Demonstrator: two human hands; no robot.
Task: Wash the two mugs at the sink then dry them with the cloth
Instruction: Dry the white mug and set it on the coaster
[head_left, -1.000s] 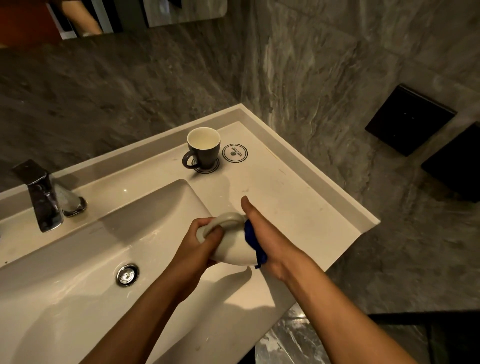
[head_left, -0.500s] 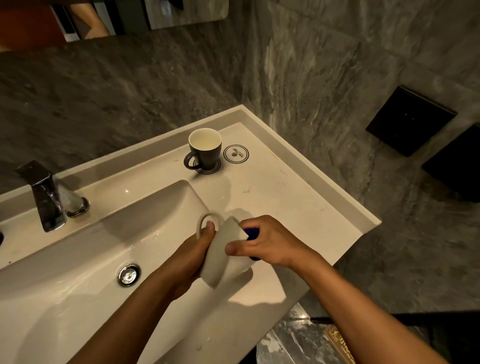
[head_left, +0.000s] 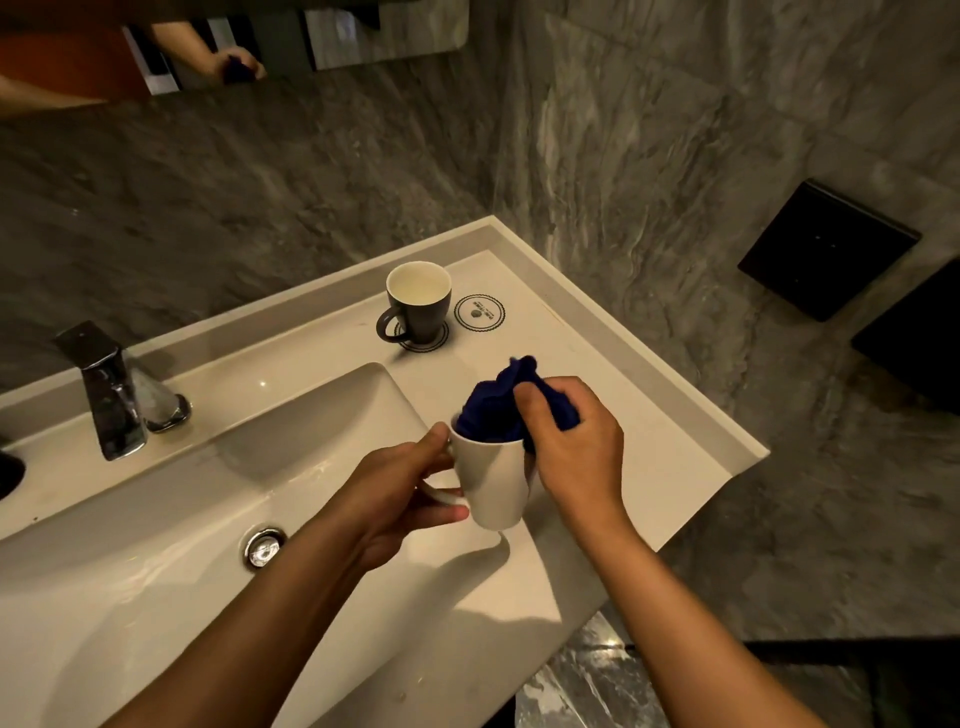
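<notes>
Holding the upright white ceramic mug (head_left: 493, 478) by its handle in your left hand (head_left: 400, 493), you are pinching the dark blue cloth (head_left: 498, 410) with right-hand (head_left: 576, 447) fingers, stuffing it straight down into the mug's mouth.

i see the tap (head_left: 111, 395) at the left behind the basin (head_left: 156, 545), the drain (head_left: 264, 548) in it. one mug (head_left: 415, 306) stands on the counter (head_left: 649, 431) at the back right, a coaster (head_left: 479, 313) just right of it. nearer me the other mug (head_left: 493, 483) sits between my hands, the cloth (head_left: 498, 410) in its mouth
</notes>
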